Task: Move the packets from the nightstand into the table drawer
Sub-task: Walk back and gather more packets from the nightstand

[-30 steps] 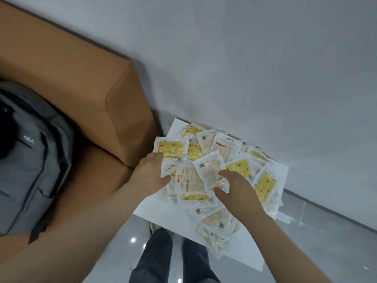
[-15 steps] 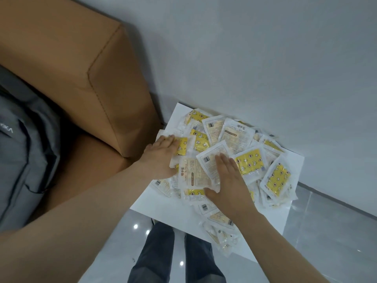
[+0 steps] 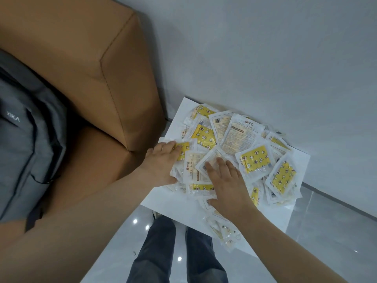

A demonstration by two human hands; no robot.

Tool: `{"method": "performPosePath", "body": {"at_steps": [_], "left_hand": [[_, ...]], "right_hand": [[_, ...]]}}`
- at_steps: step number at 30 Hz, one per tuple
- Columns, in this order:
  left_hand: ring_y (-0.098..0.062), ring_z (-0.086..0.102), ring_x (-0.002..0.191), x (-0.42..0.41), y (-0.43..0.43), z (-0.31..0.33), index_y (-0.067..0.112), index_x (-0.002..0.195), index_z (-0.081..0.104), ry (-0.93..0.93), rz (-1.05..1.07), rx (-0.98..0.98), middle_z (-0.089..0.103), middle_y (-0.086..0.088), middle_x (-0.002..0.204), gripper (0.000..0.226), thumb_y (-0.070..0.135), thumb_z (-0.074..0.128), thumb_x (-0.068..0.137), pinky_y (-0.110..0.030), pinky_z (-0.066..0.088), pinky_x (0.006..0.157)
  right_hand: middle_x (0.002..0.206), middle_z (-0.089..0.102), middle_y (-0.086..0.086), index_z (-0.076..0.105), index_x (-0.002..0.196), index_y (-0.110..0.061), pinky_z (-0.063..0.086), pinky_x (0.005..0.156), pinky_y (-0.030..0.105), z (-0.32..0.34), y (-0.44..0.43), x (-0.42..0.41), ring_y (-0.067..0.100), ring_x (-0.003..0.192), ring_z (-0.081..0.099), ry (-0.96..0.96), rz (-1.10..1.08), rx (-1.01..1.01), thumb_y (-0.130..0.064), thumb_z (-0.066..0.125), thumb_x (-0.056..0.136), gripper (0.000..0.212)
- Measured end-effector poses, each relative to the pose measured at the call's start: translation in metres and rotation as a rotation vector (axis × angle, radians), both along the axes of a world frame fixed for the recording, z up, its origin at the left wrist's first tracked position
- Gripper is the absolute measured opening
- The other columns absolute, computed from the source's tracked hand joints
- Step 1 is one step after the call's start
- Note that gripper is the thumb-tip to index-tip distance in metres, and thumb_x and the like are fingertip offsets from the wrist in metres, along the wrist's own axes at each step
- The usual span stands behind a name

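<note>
Grey wall (image 3: 265, 48) behind, glossy grey tile floor (image 3: 330, 231) below. White nightstand (image 3: 169, 199) stands against the wall, its 9 o'clock corner just beside a tan sofa arm (image 3: 114, 78). A grey backpack (image 3: 22, 144) sits on the sofa seat, well apart from the stand.

Packets (image 3: 238, 135) lie in a loose overlapping heap over most of the top, some yellow with a star print, some pale with the printed backs up. No common heading.
- Big pale one near the far side: long axis roughly 1 to 7 o'clock.
- Yellow one at the heap's 3 o'clock: long axis about 2 to 8.
- Pale one between the hands: 12 to 6.
- A few at 5 o'clock hang past the near edge.

Left hand (image 3: 163, 166) lies flat with straight fingers on the heap's 9 o'clock rim, fingertips on a yellow packet. It grips nothing. Right hand (image 3: 226, 184) is spread wide and presses down mid-heap on a pale packet turned corner-up, with the thumb out toward 8 o'clock.

A bare white strip runs along the stand's 7 o'clock edge. The near and 3 o'clock sides open onto floor. Dark trouser legs (image 3: 155, 252) stand at 6 o'clock.
</note>
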State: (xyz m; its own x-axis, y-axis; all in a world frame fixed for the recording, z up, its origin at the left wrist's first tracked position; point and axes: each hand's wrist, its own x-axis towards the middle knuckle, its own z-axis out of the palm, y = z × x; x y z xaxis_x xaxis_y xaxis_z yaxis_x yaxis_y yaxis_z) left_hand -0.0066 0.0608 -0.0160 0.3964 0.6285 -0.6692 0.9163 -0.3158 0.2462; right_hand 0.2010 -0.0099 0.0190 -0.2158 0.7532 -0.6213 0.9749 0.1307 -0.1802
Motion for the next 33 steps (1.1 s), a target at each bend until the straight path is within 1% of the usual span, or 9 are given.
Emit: {"method": "performPosePath", "body": {"at_steps": [5,9,14,17,22,26,29,31,33], "left_hand": [[-0.028,0.010,0.143,0.000,0.004,0.003,0.021,0.152,0.008,0.007,-0.023,-0.007,0.003,-0.004,0.158,0.100,0.047,0.070,0.077,-0.050,0.023,0.114],[-0.028,0.017,0.140,0.000,0.006,0.003,0.021,0.151,0.011,0.011,-0.046,0.010,0.008,-0.004,0.157,0.098,0.047,0.070,0.077,-0.049,0.028,0.112],[-0.027,0.017,0.140,-0.001,0.005,0.003,0.022,0.151,0.011,0.010,-0.044,0.009,0.008,-0.003,0.157,0.099,0.047,0.071,0.077,-0.049,0.028,0.112],[-0.027,0.014,0.142,-0.002,0.005,0.002,0.024,0.152,0.009,0.010,-0.039,0.001,0.006,-0.002,0.158,0.100,0.046,0.071,0.077,-0.050,0.026,0.113],[-0.027,0.011,0.143,-0.001,0.002,0.003,0.023,0.151,0.011,-0.010,-0.003,-0.016,0.005,-0.002,0.158,0.103,0.050,0.073,0.073,-0.050,0.025,0.112],[-0.028,0.012,0.143,0.002,0.000,0.006,0.022,0.151,0.011,-0.019,0.027,-0.033,0.006,-0.003,0.158,0.106,0.059,0.071,0.071,-0.051,0.025,0.113],[-0.029,0.015,0.142,0.008,-0.004,0.009,0.021,0.151,0.011,-0.016,0.050,-0.048,0.009,-0.004,0.157,0.108,0.064,0.068,0.070,-0.050,0.025,0.113],[-0.029,0.018,0.140,0.013,-0.010,0.010,0.020,0.150,0.013,-0.024,0.078,-0.028,0.012,-0.003,0.155,0.109,0.066,0.068,0.068,-0.048,0.027,0.112],[-0.028,0.021,0.137,0.018,-0.017,0.010,0.019,0.149,0.015,-0.053,0.095,0.019,0.015,-0.003,0.153,0.112,0.066,0.071,0.065,-0.045,0.028,0.111]], "right_hand": [[0.142,0.039,0.027,0.044,0.139,-0.016,0.035,0.105,0.055,-0.010,0.004,-0.001,0.048,0.125,0.043,-0.020,0.032,0.096,-0.027,0.068,0.073,0.070],[0.152,0.012,0.027,0.009,0.151,-0.018,0.013,0.114,0.058,-0.011,0.006,-0.010,0.048,0.137,0.023,-0.150,0.142,0.042,-0.032,0.062,0.085,0.085],[0.150,0.014,0.030,0.005,0.150,-0.015,0.018,0.113,0.056,-0.007,0.012,-0.020,0.048,0.132,0.031,-0.234,0.201,0.042,-0.027,0.064,0.084,0.089],[0.148,0.024,0.025,0.013,0.148,-0.018,0.032,0.107,0.045,-0.001,0.020,-0.017,0.039,0.123,0.045,-0.162,0.140,0.059,-0.015,0.061,0.083,0.081],[0.143,0.043,0.006,0.023,0.149,-0.026,0.050,0.079,0.033,0.011,0.026,-0.006,0.026,0.106,0.059,0.055,-0.043,0.133,-0.006,0.046,0.092,0.064],[0.112,0.064,0.003,0.040,0.144,-0.025,0.048,0.072,0.029,0.033,0.021,0.006,0.020,0.091,0.061,0.267,-0.281,0.206,-0.009,0.038,0.098,0.049],[0.084,0.062,-0.003,0.047,0.139,-0.025,0.034,0.056,0.018,0.042,0.012,0.014,0.006,0.063,0.051,0.358,-0.433,0.223,-0.014,0.037,0.100,0.041],[0.078,0.060,-0.007,0.050,0.135,-0.025,0.032,0.052,0.016,0.046,0.005,0.019,0.002,0.058,0.050,0.384,-0.504,0.239,-0.017,0.038,0.100,0.038],[0.079,0.063,-0.008,0.053,0.132,-0.024,0.041,0.050,0.019,0.050,-0.003,0.025,0.004,0.059,0.055,0.388,-0.572,0.245,-0.020,0.038,0.101,0.035]]}}
